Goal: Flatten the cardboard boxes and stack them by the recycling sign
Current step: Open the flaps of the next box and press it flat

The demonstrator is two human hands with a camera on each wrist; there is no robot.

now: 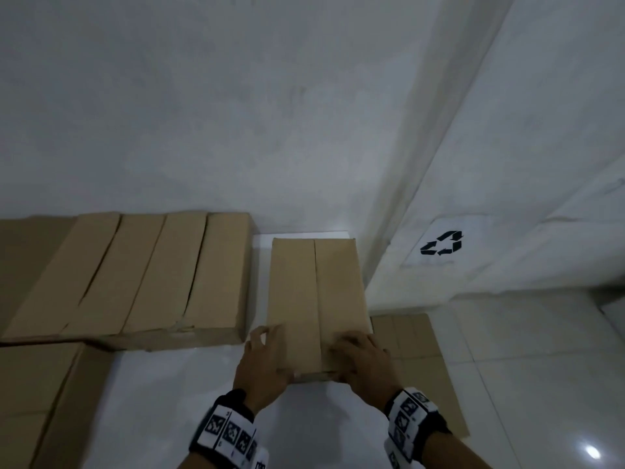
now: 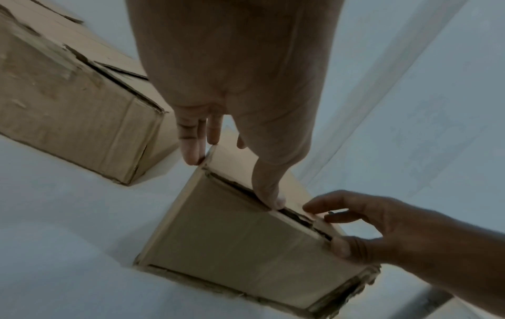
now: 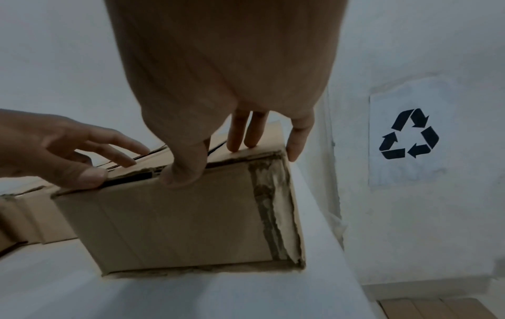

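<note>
Left fingers (image 2: 191,149): fairly straight, tips laid on the left top corner of the small box; thumb pressed at the gap under the top flap on the near face; resting and pressing, nothing clenched
Left hand (image 1: 262,363): lower centre of the head view, at the box's near left corner
Right fingers (image 3: 240,138): straight, flat on the top flap, little finger hooked over the right edge, thumb down on the near face
Right hand (image 1: 360,358): lower centre, at the box's near right corner; I cannot tell whether it truly grips or only presses
Small box (image 1: 316,299): task item, centre of the head view, upright and unflattened on the white surface (image 1: 189,401); plain brown corrugated card, rectangular, top flaps meeting in a lengthwise seam; near face has torn, greyish tape residue along the right and bottom edges; no print legible
Large box (image 1: 142,275): left of centre, just beside the small box; brown card, long parallel flap slits, frayed near edge
Third box (image 1: 37,401): lower left, brown card, partly out of frame
Flattened cardboard (image 1: 416,360): lower right, lying on glossy pale tiles below the sign, creased into panels
Recycling sign (image 1: 442,243): right of centre, white sheet on a rough whitewashed wall, black three-arrow loop, no lettering
Wristbands (image 1: 230,431): bottom edge, black straps with white square-coded markers
</note>
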